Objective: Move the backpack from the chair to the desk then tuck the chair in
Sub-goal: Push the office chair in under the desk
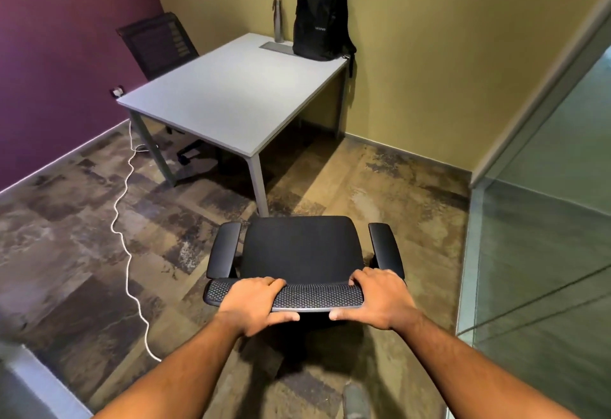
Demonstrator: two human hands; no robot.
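Both hands, left hand [253, 303] and right hand [377, 299], grip the chair [299, 250] backrest top (chair apart from the desk [228, 94]); backpack [320, 18] upright on the desk's far corner

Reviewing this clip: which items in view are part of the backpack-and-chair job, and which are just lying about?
Part of the job:
black fabric backpack, upright on the desk
grey rectangular desk
black mesh-backed office chair, gripped by left hand and right hand

Lying about:
grey metal bottle
white floor cable
second black chair behind the desk
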